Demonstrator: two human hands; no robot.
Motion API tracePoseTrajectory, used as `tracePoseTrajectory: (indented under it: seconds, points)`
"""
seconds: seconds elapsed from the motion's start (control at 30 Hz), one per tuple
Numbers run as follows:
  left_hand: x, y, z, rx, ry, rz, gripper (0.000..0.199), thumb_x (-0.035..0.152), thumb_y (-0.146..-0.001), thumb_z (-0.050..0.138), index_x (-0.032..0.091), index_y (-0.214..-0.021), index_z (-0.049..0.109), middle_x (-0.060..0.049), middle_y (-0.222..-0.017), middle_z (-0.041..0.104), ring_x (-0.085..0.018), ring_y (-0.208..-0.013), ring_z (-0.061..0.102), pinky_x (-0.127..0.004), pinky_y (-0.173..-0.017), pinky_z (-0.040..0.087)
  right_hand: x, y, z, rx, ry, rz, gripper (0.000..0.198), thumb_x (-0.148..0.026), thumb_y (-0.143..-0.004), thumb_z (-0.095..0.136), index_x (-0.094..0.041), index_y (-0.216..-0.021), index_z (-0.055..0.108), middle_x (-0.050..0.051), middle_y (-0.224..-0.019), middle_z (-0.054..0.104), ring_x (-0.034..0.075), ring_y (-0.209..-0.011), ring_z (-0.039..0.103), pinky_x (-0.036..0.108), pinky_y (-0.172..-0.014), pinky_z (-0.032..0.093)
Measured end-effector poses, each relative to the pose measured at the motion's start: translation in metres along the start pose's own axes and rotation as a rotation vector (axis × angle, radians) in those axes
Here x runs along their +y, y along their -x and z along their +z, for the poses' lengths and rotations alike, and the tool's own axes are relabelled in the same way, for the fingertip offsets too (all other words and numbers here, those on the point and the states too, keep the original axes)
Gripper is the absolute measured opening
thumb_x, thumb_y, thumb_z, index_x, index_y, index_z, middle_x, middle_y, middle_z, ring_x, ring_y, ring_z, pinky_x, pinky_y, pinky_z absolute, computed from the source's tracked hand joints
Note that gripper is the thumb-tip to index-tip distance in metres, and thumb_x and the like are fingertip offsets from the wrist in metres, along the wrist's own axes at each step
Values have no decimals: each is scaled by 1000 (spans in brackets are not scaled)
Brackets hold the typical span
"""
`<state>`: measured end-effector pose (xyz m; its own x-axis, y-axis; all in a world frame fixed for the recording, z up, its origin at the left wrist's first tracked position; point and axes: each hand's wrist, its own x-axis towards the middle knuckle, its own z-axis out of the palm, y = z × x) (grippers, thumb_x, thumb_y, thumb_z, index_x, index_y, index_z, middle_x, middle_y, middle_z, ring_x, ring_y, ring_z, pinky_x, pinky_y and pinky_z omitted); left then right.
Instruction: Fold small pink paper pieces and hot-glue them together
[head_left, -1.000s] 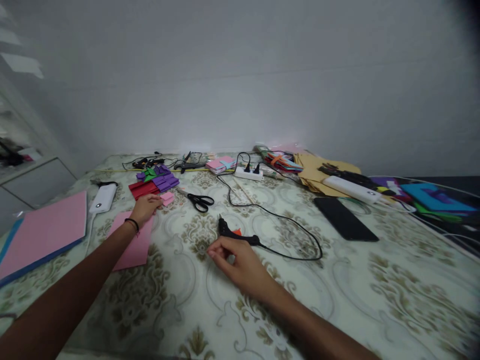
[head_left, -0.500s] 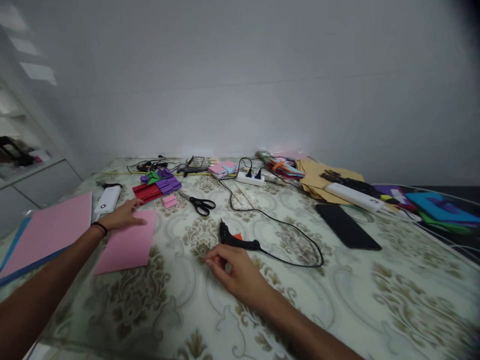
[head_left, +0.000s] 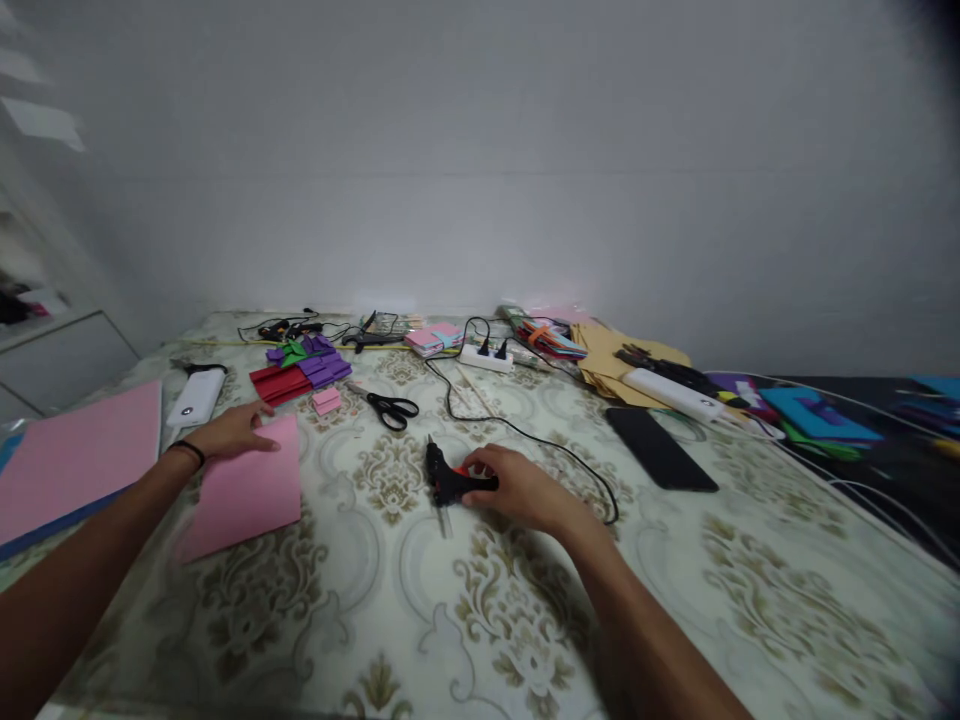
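My left hand (head_left: 231,432) is at the top edge of a pink sheet of paper (head_left: 251,495), its thumb over the front and its fingers at the far edge. Closed around the handle of a black hot glue gun (head_left: 448,482) is my right hand (head_left: 517,485). The gun's nozzle points away from me, and a clear piece like a glue stick or wire stand (head_left: 445,522) shows beneath it. Beyond the pink sheet lie a small folded pink piece (head_left: 326,401), black-handled scissors (head_left: 392,410), and folded red (head_left: 281,384) and purple (head_left: 324,368) paper pieces.
A white power strip (head_left: 486,358) feeds the gun's black cord (head_left: 540,437). To the right lie a dark flat tablet-like slab (head_left: 660,448), brown envelopes (head_left: 600,365) and a white bar (head_left: 675,393). At left are a pink sheet stack (head_left: 82,455) and a white power bank (head_left: 196,397).
My right hand has moved onto the glue gun's handle and closed around it; the gun has turned slightly. My left hand stays at the pink sheet. The view has shifted a little right.
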<state>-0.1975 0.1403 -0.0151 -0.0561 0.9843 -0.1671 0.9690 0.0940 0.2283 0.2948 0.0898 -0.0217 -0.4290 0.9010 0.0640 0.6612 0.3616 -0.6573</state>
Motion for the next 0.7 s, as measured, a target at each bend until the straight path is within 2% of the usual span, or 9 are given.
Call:
tracePoseTrajectory:
  seconds: [0.13, 0.17, 0.27, 0.33, 0.4, 0.47, 0.53, 0.6, 0.7]
  points:
    - [1, 1, -2, 7, -15, -7, 56, 46, -76, 88, 12, -117, 71, -10, -107, 74, -35, -103, 71, -42, -86, 59, 2, -5, 19, -36, 16, 21, 44, -10, -72, 81, -15, -115, 76, 14, -112, 77, 28, -97, 71, 37, -89, 52]
    - [2, 2, -3, -1, -19, -8, 55, 46, -76, 88, 11, -115, 71, -10, -107, 73, -35, -103, 70, -42, -86, 59, 3, -6, 20, -43, 11, 20, 43, -9, -72, 81, -16, -115, 77, 13, -112, 78, 27, -99, 71, 37, -91, 51]
    - [5, 9, -7, -59, -23, -6, 39, 39, -96, 73, 14, -125, 67, -12, -124, 69, -29, -109, 69, -46, -92, 60, 11, -9, 10, -42, -15, 23, 44, -11, -72, 81, -19, -115, 76, 7, -110, 79, 25, -102, 71, 34, -92, 51]
    - [10, 15, -11, -88, -6, 9, 36, 35, -102, 66, 16, -133, 63, -11, -132, 66, -27, -112, 69, -48, -94, 61, 20, -9, -3, -17, -24, 44, 48, -16, -73, 81, -22, -119, 75, 4, -103, 79, 23, -93, 72, 32, -86, 52]
    - [18, 21, -15, -84, 36, 41, 34, 36, -101, 67, 15, -128, 65, -11, -127, 68, -26, -108, 69, -46, -91, 61, 33, -8, -16, 59, -12, 94, 44, -19, -74, 80, -22, -117, 73, 3, -98, 78, 23, -87, 71, 32, -82, 52]
    - [32, 28, -21, -41, 104, 87, 25, 36, -92, 74, 13, -100, 69, -7, -100, 70, -24, -90, 66, -38, -81, 56, 48, -9, -25, 162, 7, 157, 41, -22, -74, 79, -21, -114, 71, 4, -96, 77, 24, -86, 69, 33, -80, 51]
    - [50, 36, -28, 18, 203, 153, 28, 41, -80, 77, 16, -79, 64, -4, -84, 66, -22, -81, 60, -31, -72, 47, 63, -10, -29, 258, 26, 218, 35, -22, -74, 77, -20, -108, 70, 4, -88, 74, 25, -83, 68, 35, -79, 50]
    - [70, 45, -37, 52, 319, 222, 32, 45, -75, 77, 17, -75, 62, -2, -81, 65, -21, -80, 58, -28, -70, 43, 74, -12, -30, 341, 33, 261, 34, -23, -73, 77, -19, -105, 69, 6, -85, 72, 26, -82, 67, 38, -80, 50]
    - [97, 62, -47, 70, 504, 280, 39, 54, -75, 77, 18, -83, 65, -2, -80, 66, -20, -76, 58, -25, -65, 42, 80, -14, -30, 439, 17, 265, 35, -22, -70, 77, -17, -103, 69, 10, -91, 69, 31, -91, 65, 46, -90, 49]
